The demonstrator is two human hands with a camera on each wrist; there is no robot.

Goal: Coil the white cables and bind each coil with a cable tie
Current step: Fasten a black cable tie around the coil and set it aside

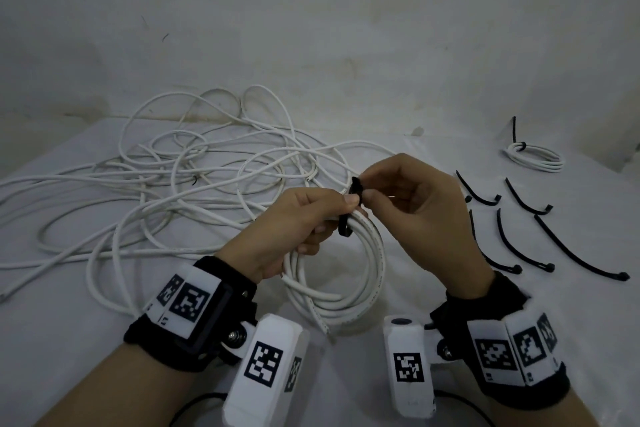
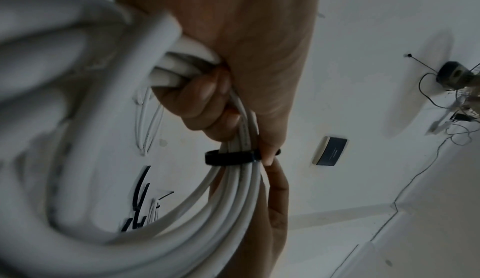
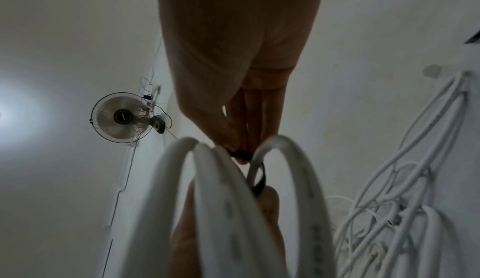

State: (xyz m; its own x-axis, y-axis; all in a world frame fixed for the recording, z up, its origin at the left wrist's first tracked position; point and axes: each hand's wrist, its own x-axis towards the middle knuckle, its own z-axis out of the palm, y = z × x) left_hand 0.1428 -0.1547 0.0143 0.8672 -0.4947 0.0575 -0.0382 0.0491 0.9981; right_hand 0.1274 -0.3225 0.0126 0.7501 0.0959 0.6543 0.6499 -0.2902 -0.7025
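A coil of white cable (image 1: 349, 274) hangs above the table in front of me. My left hand (image 1: 304, 218) grips its top, fingers curled round the strands (image 2: 197, 96). A black cable tie (image 1: 349, 215) is looped round the coil just beside that grip, a dark band across the strands (image 2: 228, 157). My right hand (image 1: 405, 201) pinches the tie's upper end (image 3: 241, 155) between thumb and fingertips. In the right wrist view the blurred coil (image 3: 233, 221) fills the foreground. A finished coil (image 1: 535, 156) with a black tie lies at the far right.
A tangle of loose white cables (image 1: 173, 177) spreads over the left and middle of the white table (image 1: 433, 135). Several spare black cable ties (image 1: 519, 236) lie to the right of my hands. A white wall rises behind the table.
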